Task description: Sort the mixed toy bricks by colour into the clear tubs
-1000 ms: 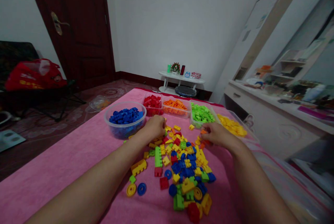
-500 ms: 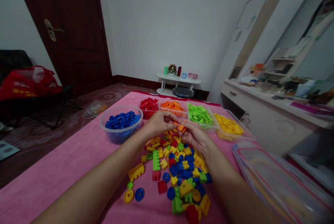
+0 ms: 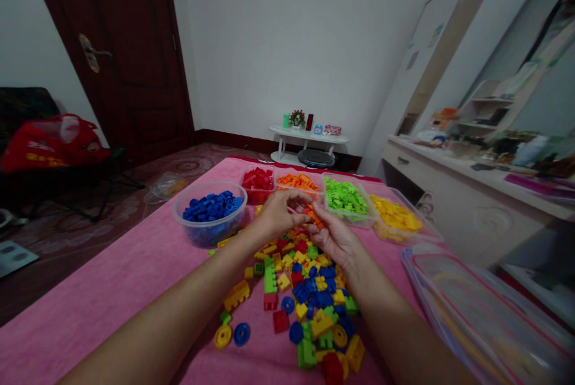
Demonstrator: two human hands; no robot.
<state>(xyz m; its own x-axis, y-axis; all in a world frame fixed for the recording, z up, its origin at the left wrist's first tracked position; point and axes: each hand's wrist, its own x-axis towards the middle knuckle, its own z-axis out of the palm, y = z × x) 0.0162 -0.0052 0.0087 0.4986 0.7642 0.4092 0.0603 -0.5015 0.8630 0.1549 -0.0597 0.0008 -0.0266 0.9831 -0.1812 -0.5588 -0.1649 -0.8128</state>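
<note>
The right hand (image 3: 338,242) cups orange bricks (image 3: 313,216) over the far end of the mixed pile (image 3: 318,295), fingers closed around them; the left hand (image 3: 279,212) bends its fingertips in beside them — whether it pinches one, the view cannot tell. A loose cup and light fingertips should suit such small pieces. The bricks look hard, glossy and blocky against the fuzzy pink cloth (image 3: 130,295) — the round tub (image 3: 197,233) at left is clear, smooth plastic
</note>
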